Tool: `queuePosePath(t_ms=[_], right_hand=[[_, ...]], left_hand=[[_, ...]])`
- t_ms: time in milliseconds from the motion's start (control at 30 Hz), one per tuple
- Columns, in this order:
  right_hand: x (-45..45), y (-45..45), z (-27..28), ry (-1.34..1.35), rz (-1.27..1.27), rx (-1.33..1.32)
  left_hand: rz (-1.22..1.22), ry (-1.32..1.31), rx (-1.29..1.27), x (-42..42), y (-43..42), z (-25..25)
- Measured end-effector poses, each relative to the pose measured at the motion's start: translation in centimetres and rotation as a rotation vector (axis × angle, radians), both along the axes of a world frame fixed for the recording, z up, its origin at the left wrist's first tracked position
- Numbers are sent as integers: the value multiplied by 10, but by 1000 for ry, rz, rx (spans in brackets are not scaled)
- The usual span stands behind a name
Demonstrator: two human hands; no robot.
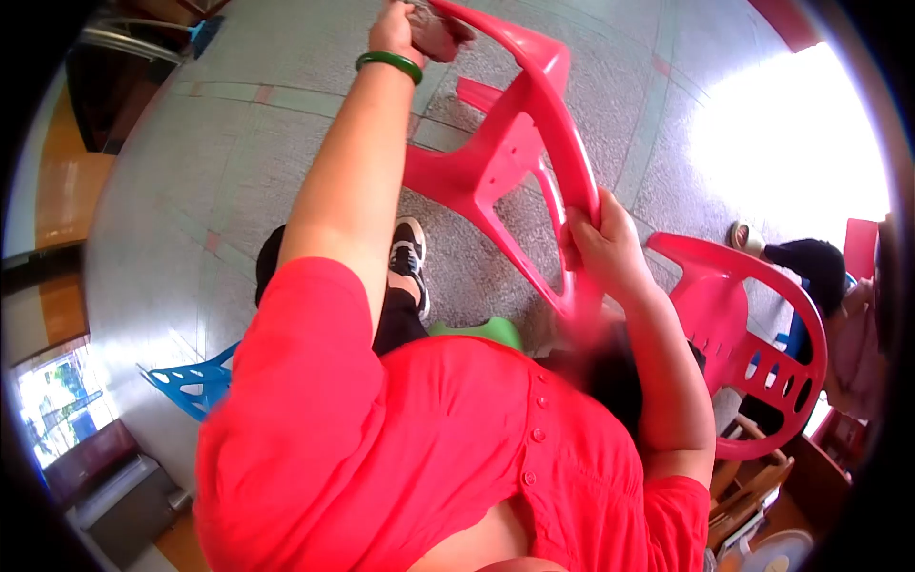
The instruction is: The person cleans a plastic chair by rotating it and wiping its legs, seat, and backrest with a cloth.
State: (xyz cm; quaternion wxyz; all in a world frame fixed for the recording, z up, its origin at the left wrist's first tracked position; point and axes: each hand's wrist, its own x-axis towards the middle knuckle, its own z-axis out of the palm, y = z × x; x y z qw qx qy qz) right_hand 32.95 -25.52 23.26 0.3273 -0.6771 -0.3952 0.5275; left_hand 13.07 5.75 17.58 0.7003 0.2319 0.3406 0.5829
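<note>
A pink-red plastic chair [510,157] is held up tilted in front of me, over the grey floor. My left hand [393,30], below which a green bangle circles the wrist, holds a crumpled brownish cloth [440,34] by the chair's far end at the top edge. The fingers of my right hand [605,243] wrap round the chair's long curved edge on the near right side. Part of the chair's near end is blurred.
A second pink-red chair [710,310] stands at the right, near another person's dark-clothed leg [810,262]. A green plastic piece [496,332] shows by my body, and a blue plastic chair [195,383] at the left. My shoe [408,250] is below the held chair.
</note>
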Motion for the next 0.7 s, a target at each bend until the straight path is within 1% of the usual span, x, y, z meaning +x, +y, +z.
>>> queuePosePath(t_ms=[33,67,100,133,200,233,267,333,400,433,467,533,567,600,667,700], right_hand=[[0,1,1,24,4,-3],[1,3,1,53,8,-6],[2,4,-1,58,13,-1],[2,7,-3,56,15,-8],[5,16,-4,72,-31,6],[11,23,-8,48,-22,3],[13,23,-12,106,-44,32],[15,22,-13,56,-54,22],[18,26,-22,47,-25,51],[17,27,-26,46,-3,88],[14,26,-28,49,7,94],[9,25,-27,77,-49,81],[7,24,-25,111,-64,82],[7,23,-23,103,-55,83],[6,21,-25,176,-169,27],[9,20,-29,171,-168,33]], left_hand=[[-21,37,91,4,7,-17],[-40,76,183,13,-13,-1],[-25,223,111,20,-25,3],[-119,211,256,28,-29,-10],[-148,855,599,52,-67,-7],[-187,787,601,73,-77,-20],[-199,743,596,78,-86,-15],[-221,655,585,89,-102,-6],[-362,1222,991,75,-124,36],[-437,1367,1022,77,-132,45],[-73,1318,1331,91,-122,14],[35,1468,1478,93,-136,18],[47,1467,1474,90,-151,25],[-228,1502,1288,87,-171,34],[-748,1473,921,85,-199,49],[-780,1470,989,83,-212,51]])
